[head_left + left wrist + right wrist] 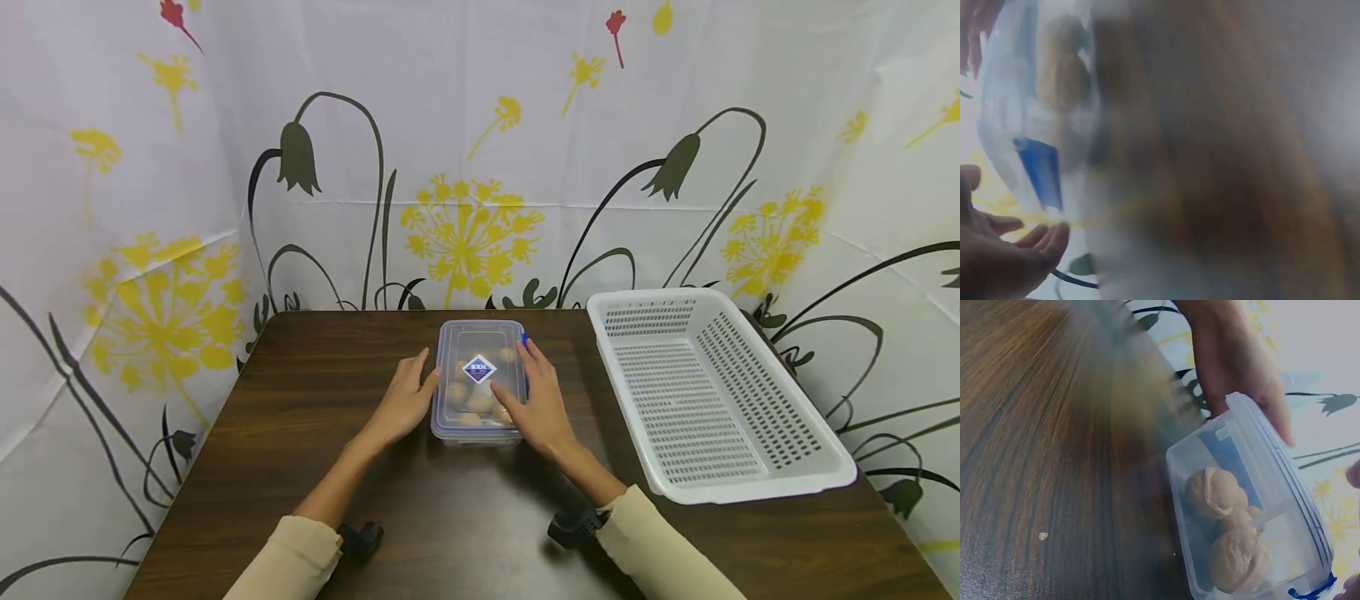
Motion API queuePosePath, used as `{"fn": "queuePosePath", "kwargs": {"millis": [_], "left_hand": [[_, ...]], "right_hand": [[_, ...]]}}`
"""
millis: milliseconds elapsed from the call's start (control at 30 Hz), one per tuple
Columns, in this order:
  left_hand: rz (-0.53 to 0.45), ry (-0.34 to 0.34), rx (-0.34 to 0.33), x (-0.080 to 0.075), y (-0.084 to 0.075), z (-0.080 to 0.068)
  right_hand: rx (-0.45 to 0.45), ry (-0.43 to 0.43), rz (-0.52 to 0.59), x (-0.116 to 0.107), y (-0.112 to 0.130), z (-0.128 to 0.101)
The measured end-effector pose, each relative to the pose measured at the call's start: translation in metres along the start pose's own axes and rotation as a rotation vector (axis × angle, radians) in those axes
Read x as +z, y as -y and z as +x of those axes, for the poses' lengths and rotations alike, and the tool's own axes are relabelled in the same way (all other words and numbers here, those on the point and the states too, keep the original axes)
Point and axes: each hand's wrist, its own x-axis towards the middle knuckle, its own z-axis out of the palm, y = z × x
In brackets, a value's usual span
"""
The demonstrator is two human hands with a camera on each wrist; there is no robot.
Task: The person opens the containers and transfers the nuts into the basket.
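Note:
A clear plastic food container (pixel 455 350) with a closed lid stands on the table, walnuts (pixel 1235 556) showing through its wall. A blue and white label (pixel 479 368) marks the lid. My left hand (pixel 406 403) is at the container's left side, fingers extended and thumb close to the lid's edge. In the left wrist view a blue clip (pixel 1041 169) hangs down the container's side, right by the left fingertips. My right hand (pixel 542 408) lies along the opposite side, thumb over the lid and fingertips by the raised blue clip (pixel 525 340).
A white perforated plastic basket (pixel 757 492) stands at the right of the dark wooden table (pixel 330 358). Behind hangs a flower-printed curtain (pixel 480 100). A small pale crumb (pixel 1043 536) lies on the wood.

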Motion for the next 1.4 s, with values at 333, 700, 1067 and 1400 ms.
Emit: {"fn": "queuePosePath", "kwargs": {"millis": [333,700,1067,1400], "left_hand": [[0.361,-0.040,0.301,0.011,-0.027,0.003],[0.611,0.070,0.337,0.030,-0.035,0.004],[0.706,0.057,0.360,0.042,-0.032,0.008],[0.696,0.066,0.350,0.041,-0.035,0.004]], "right_hand": [[0.238,-0.064,0.151,-0.003,-0.012,0.000],[0.304,-0.057,0.143,0.002,-0.019,-0.002],[0.252,-0.050,0.137,0.005,-0.026,-0.003],[0.220,-0.050,0.244,0.009,-0.036,-0.006]]}}
